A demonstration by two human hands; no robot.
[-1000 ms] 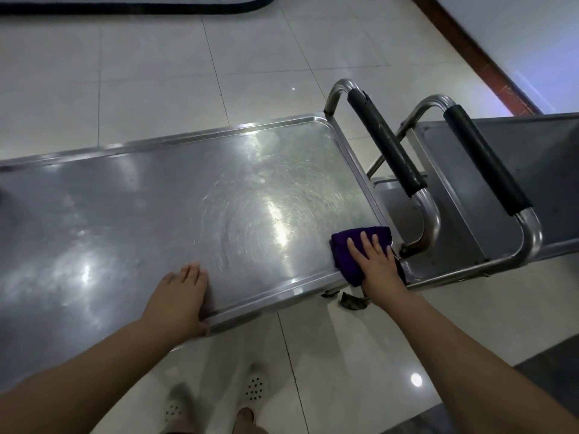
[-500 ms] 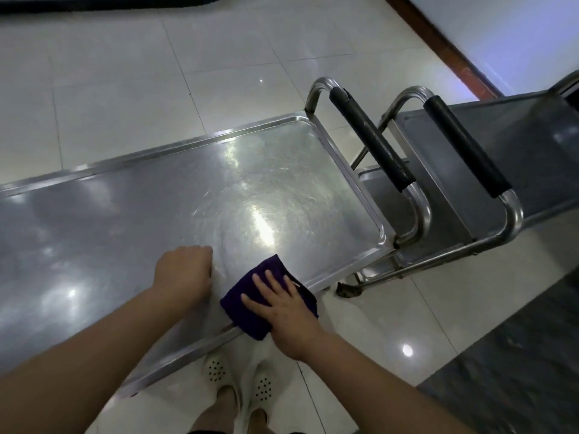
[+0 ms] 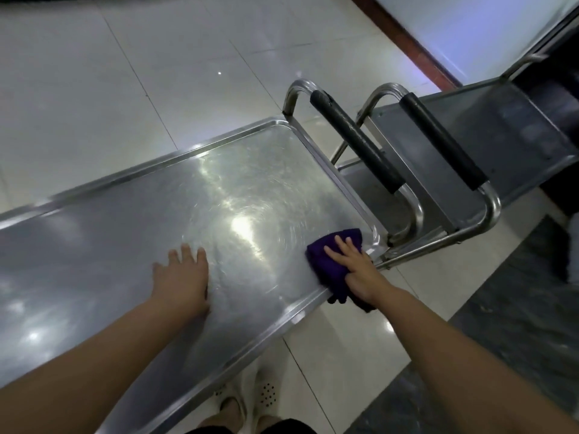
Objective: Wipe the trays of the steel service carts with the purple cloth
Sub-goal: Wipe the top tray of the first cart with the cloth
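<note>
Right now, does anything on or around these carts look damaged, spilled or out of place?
Little stands out. The black foam grip on the nearer cart handle looks scuffed near its far end. The purple cloth hangs partly over the tray's near rim under the right hand.

tray (image 3: 131,233): glossy scuffed steel | purple cloth (image 3: 332,261): soft matt fabric | handle grip (image 3: 354,139): matt black foam | floor (image 3: 94,89): glossy tile
</note>
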